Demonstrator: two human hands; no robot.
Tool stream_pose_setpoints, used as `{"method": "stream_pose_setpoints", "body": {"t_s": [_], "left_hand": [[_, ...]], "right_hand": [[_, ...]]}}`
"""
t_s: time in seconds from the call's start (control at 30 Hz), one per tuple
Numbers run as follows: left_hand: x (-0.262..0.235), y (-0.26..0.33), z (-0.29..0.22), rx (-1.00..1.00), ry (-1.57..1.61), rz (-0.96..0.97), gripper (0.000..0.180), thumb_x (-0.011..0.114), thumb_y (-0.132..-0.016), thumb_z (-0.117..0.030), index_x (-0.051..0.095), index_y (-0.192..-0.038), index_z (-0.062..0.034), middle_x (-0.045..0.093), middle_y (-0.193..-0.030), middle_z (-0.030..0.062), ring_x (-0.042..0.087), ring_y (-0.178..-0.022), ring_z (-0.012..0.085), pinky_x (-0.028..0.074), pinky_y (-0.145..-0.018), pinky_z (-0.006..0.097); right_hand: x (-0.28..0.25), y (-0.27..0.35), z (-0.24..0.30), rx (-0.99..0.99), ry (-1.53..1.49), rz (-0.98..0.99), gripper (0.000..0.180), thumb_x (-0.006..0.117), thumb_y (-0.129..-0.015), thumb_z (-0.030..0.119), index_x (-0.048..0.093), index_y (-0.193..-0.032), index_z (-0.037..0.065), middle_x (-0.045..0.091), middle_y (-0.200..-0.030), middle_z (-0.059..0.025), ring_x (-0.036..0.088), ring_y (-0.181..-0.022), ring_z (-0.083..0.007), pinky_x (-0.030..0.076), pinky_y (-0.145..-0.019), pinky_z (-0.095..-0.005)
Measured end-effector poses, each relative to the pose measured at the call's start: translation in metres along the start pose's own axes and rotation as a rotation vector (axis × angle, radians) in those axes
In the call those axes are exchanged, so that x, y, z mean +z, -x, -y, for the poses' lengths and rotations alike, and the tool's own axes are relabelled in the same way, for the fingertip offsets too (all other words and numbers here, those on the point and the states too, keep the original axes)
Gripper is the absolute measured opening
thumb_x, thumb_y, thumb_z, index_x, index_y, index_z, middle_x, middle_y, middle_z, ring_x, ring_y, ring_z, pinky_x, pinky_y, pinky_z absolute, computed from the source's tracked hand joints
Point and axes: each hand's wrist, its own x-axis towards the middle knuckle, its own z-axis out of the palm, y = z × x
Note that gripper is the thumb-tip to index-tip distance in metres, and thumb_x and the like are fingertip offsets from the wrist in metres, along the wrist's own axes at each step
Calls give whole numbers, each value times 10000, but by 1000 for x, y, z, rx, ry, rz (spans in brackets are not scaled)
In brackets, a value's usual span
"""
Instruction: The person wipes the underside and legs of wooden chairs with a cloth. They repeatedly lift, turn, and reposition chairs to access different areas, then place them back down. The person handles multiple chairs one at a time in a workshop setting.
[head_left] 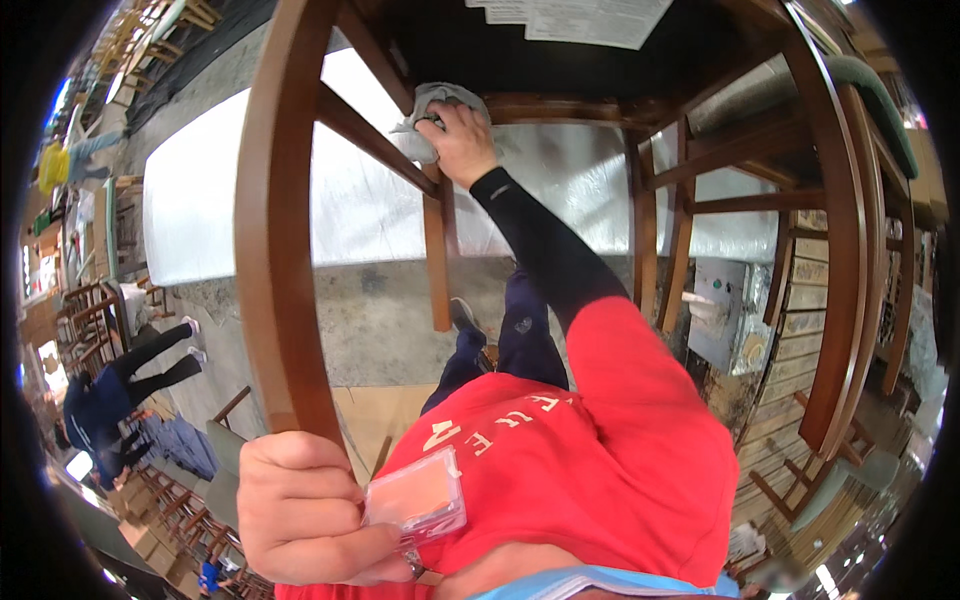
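Note:
A brown wooden chair (pixel 275 200) is tipped up close before me, its dark underside (pixel 450 40) with white labels at the top of the view. My left hand (pixel 310 510) is closed round the end of its near left leg. Beside those fingers a clear badge holder (pixel 425 497) with an orange card lies against my red shirt; I cannot tell if they touch. Farther off, my right hand (pixel 462 142) presses a crumpled grey cloth (pixel 445 98) onto the joint where a rail meets another leg (pixel 437 250). The fingers are bent into the cloth, and it partly hides that joint.
A long surface covered in silvery sheeting (pixel 220 190) stretches behind the chair. More chairs (pixel 880 110) stand close on the right, near a grey control box (pixel 717 315) and wooden slats (pixel 797 300). A person in dark clothes (pixel 100 405) is at the left, among stacked chairs.

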Motion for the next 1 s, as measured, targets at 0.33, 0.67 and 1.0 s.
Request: {"method": "stream_pose_setpoints", "body": {"t_s": [0.33,0.67,1.0], "left_hand": [[6,6,0,26,19,-58,255,822,-809,-323,710,-835,-96,516,-532,-63,599,-510,103,433,-601,263],[0,6,2,35,21,-6,278,814,-830,-356,691,-819,-106,567,-556,-61,641,-547,114,450,-624,276],[4,2,-1,-24,20,-3,301,776,-874,-374,651,-827,-104,622,-573,-26,647,-533,127,459,-614,291]], "right_hand": [[-109,95,-146,477,465,-211,496,789,-678,191,655,-1139,67,615,-1120,-145,547,-1055,-368,434,-913,-489],[3,37,-26,307,91,-59,398,720,-689,166,687,-1081,108,619,-1148,-97,579,-1072,-335,483,-940,-491],[-103,95,-137,939,264,-462,491,752,-771,194,616,-1217,39,562,-1302,-208,549,-1214,-369,476,-1003,-449]]}}
